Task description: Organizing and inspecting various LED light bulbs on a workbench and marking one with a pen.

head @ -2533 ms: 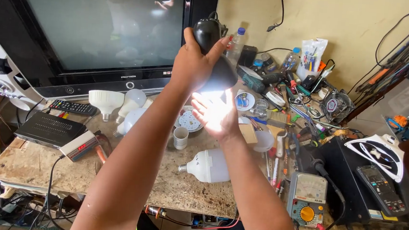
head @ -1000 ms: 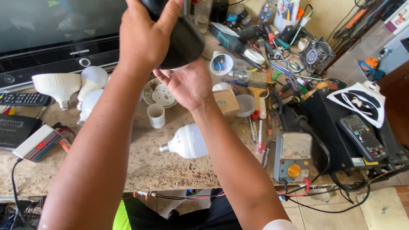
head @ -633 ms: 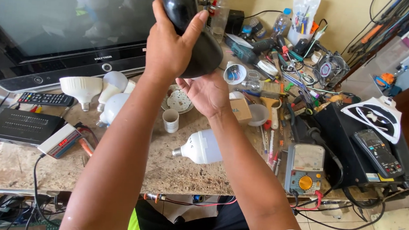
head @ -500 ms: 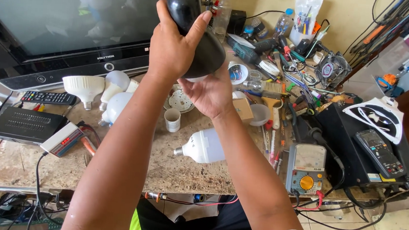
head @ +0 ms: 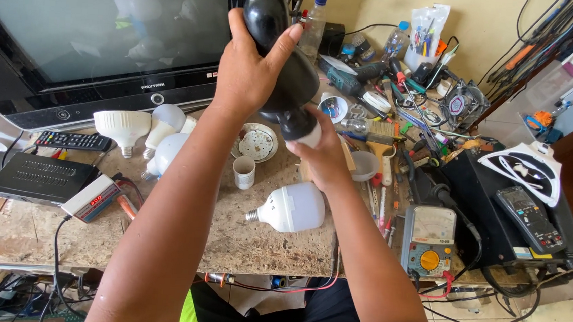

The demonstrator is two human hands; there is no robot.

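Note:
My left hand (head: 248, 78) is raised above the bench and wrapped around a black, rounded lamp holder (head: 286, 63). Just below it, my right hand (head: 327, 157) grips a small white bulb end (head: 306, 137) that sticks out of the holder's lower end. Most of that white piece is hidden by my fingers. A large white bulb (head: 293, 208) lies on its side on the stone benchtop (head: 253, 246), under my right forearm.
A big television (head: 94, 26) stands at the back left, with several white bulbs (head: 124, 126), a remote (head: 73, 141) and a black box (head: 40, 177) before it. A small white cup (head: 243, 171), a round plate (head: 257, 142), an analog meter (head: 429, 241), a digital meter (head: 531, 215) and tool clutter crowd the right.
A bright glow lit my right palm 2.5 s ago and is gone now. My right hand has closed on the white end under the holder, which stays raised.

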